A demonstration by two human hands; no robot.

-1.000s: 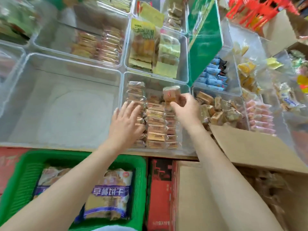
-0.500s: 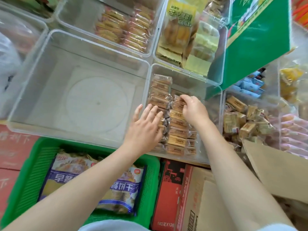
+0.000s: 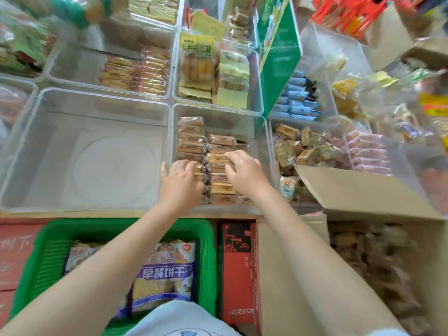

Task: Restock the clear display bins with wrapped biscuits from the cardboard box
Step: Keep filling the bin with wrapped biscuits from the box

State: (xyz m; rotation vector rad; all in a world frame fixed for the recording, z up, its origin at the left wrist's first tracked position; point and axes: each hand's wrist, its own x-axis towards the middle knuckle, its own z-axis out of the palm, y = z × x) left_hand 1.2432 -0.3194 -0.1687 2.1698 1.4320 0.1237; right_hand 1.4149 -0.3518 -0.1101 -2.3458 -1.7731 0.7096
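Note:
Two rows of brown wrapped biscuits (image 3: 191, 141) stand on edge in a clear display bin (image 3: 218, 109) at the centre. Both my hands are inside that bin. My left hand (image 3: 180, 183) rests on the near end of the left row, fingers bent down on the packets and holding none. My right hand (image 3: 244, 172) is on the right row, thumb and fingertips pinching one wrapped biscuit (image 3: 217, 158) at the top of the row. The open cardboard box (image 3: 363, 190) sits at lower right, flap raised, with blurred brown packets (image 3: 368, 253) inside.
A large clear bin (image 3: 31, 122) adjoins on the left. To the right, another bin holds loose tan packets (image 3: 305, 147). Below the shelf edge are a green basket (image 3: 206, 241) with a biscuit bag and a red carton (image 3: 238, 267). A green box (image 3: 278, 57) leans behind.
My right hand brought a wrapped biscuit down from above the bin into the right row. My left hand slid forward onto the left row, and the view shifted.

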